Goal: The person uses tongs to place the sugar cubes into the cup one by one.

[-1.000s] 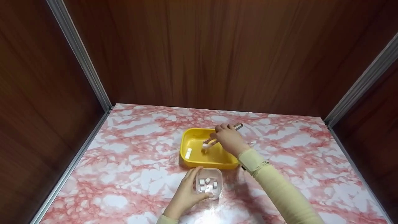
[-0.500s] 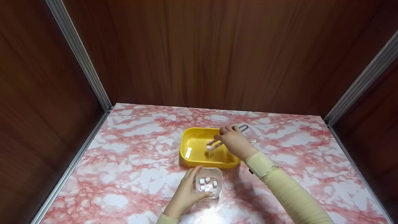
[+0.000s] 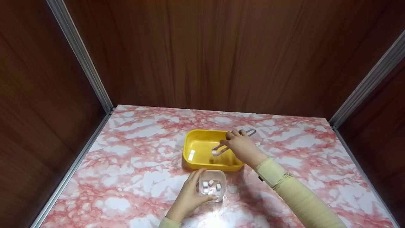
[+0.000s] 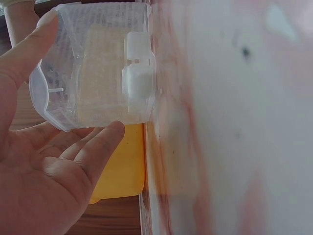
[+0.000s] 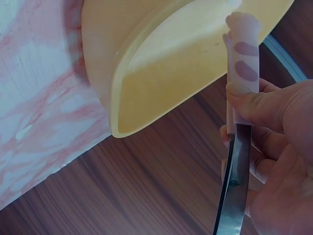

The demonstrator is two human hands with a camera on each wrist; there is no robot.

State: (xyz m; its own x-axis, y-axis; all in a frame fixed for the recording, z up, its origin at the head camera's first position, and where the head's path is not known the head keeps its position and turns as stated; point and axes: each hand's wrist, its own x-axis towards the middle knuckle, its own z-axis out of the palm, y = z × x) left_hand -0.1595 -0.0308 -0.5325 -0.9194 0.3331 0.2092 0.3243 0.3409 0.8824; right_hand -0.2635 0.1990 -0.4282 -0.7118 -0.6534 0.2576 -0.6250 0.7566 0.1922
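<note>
In the head view my right hand (image 3: 245,147) pinches small tongs over the yellow tub (image 3: 205,166). The tongs (image 5: 239,171) have a metal handle and pale pink, paw-like tips with darker spots, as the right wrist view shows. A white cube (image 3: 214,152) sits at their tips, above the tub floor. My left hand (image 3: 190,193) holds a clear plastic container (image 4: 105,58) by its sides, thumb on one side and fingers on the other. Several white cubes (image 3: 205,184) lie on the container's bottom. It stands in front of the tub.
A red-and-white marbled tabletop (image 3: 136,177) lies under everything. Dark wood-grain panels (image 3: 202,57) rise at the back and both sides, with metal posts (image 3: 82,53) at the corners. A bright white patch shows at the tub's left end.
My right hand has drawn the tongs, with the white cube at their tips, to the right and slightly nearer across the tub. The left hand and its container stay in place.
</note>
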